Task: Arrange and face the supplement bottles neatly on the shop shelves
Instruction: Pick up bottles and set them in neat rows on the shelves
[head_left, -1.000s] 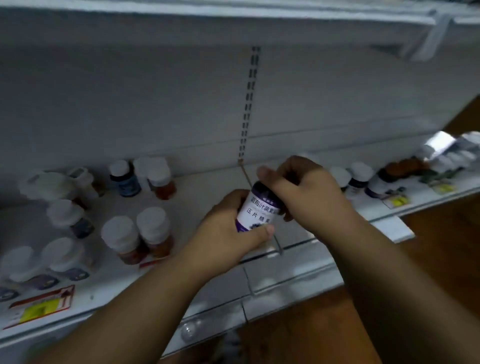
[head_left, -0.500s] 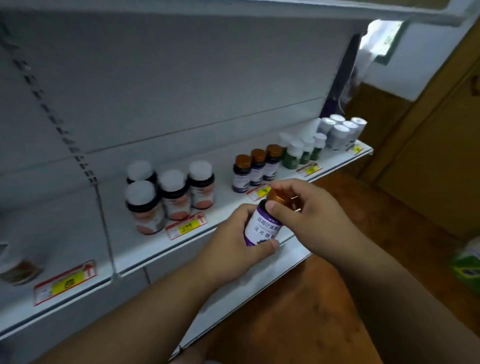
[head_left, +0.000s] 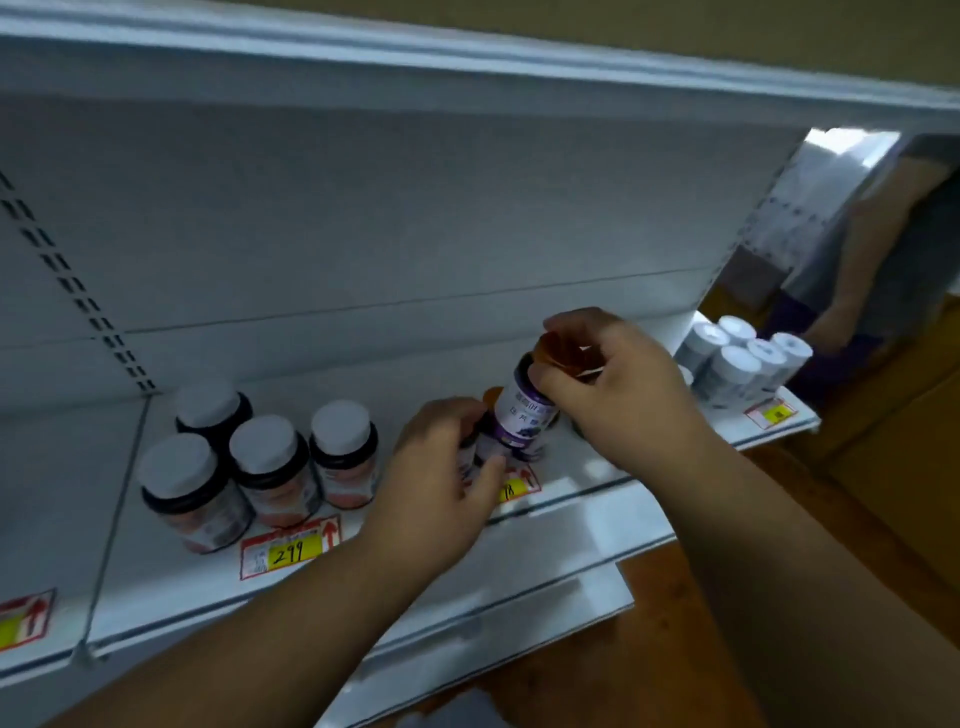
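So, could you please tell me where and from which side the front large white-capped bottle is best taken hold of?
Grip the front large white-capped bottle round its dark body below the wide cap, coming from the open shelf edge in front. It stands upright at the front of its group, with neighbours close behind and to its right, so the front and left sides look free.

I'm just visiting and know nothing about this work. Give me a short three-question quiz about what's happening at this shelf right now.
1. True or false: the right hand grips the purple-label bottle by its brown cap.
2. How many white-capped dark bottles stand above the 299 price tag? A) two B) four C) six
3. What is the left hand touching?

Key: 1 true. 2 B. 3 Other small bottles on the shelf, beside the held one; its grip is unclear.
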